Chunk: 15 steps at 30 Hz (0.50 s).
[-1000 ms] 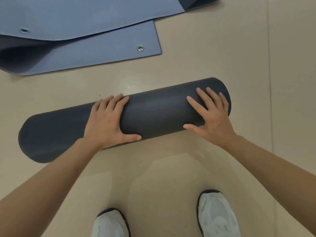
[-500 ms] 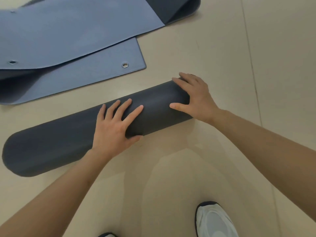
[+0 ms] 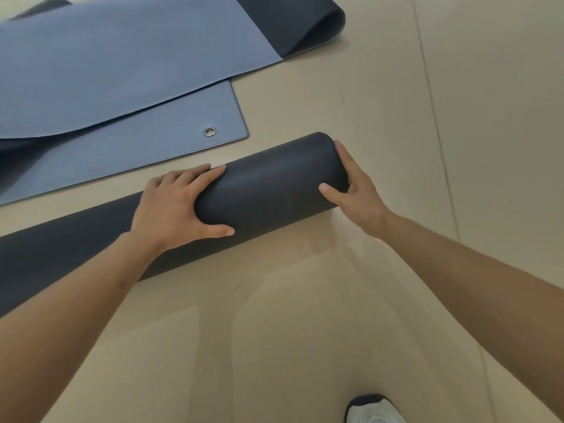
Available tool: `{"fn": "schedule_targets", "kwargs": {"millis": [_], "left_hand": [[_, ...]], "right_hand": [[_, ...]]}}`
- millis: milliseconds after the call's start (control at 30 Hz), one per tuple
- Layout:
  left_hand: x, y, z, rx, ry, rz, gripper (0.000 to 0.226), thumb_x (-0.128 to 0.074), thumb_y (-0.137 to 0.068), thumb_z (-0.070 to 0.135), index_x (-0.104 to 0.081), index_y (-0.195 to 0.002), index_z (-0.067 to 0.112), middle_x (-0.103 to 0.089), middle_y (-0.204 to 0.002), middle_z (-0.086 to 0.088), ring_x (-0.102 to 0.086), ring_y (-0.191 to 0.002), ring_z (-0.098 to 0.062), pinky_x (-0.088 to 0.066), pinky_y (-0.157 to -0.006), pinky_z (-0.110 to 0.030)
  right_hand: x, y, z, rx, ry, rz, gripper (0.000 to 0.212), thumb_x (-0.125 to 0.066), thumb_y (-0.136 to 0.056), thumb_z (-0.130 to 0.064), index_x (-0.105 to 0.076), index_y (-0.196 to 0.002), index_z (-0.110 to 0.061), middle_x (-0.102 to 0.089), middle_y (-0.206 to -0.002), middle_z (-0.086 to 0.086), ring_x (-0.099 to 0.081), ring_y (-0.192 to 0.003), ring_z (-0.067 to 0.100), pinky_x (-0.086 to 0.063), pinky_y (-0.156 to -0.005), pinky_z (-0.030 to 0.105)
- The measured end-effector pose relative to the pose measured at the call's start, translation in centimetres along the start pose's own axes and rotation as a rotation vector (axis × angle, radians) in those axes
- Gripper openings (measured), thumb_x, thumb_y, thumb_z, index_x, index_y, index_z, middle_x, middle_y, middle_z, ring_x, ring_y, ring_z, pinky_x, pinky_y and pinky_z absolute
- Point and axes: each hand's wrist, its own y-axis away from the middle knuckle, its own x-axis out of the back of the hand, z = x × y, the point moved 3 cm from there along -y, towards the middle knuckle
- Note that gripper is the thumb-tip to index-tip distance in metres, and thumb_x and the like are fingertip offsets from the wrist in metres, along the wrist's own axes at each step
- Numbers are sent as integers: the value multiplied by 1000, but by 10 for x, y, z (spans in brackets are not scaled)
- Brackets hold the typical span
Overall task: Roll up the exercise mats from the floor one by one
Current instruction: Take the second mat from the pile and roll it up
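A dark grey rolled mat [image 3: 268,184] lies on the beige floor, slanting from the lower left up to the right. My left hand [image 3: 174,206] wraps over its middle, fingers across the top and thumb on the near side. My right hand [image 3: 357,187] cups the roll's right end, thumb on the near face and fingers over the end. Behind it lie unrolled blue-grey mats [image 3: 122,71], loosely folded over each other, one with a metal eyelet [image 3: 209,131] near its corner.
The dark underside of a folded mat curls up at the top right [image 3: 308,22]. The roll's left end runs out of view. My white shoe [image 3: 374,412] shows at the bottom edge. Bare beige floor [image 3: 457,117] spreads to the right and near me.
My right hand slid from the top of the roll to its right end. My left hand shifted along the roll and curled around it. The view swung so the roll sits further left.
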Motion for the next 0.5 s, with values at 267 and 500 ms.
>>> {"fn": "schedule_targets", "kwargs": {"millis": [267, 500], "left_hand": [[0, 7, 1, -82, -60, 139, 103, -51, -74, 86, -31, -159, 31, -41, -160, -4, -44, -138, -34, -31, -114, -52], [-7, 11, 6, -17, -47, 126, 112, -62, -68, 84, -26, -160, 33, -34, -164, -5, -33, -148, -35, -24, -120, -56]], "right_hand": [[1, -18, -9, -27, -16, -36, 91, -73, -92, -9, -20, -160, -37, -34, -160, -17, -39, -144, 7, -42, -114, 26], [-3, -16, -17, -59, -43, 27, 86, -78, -85, -10, -35, -154, -37, -54, -145, -10, -58, -127, 13, -52, -106, 34]]}}
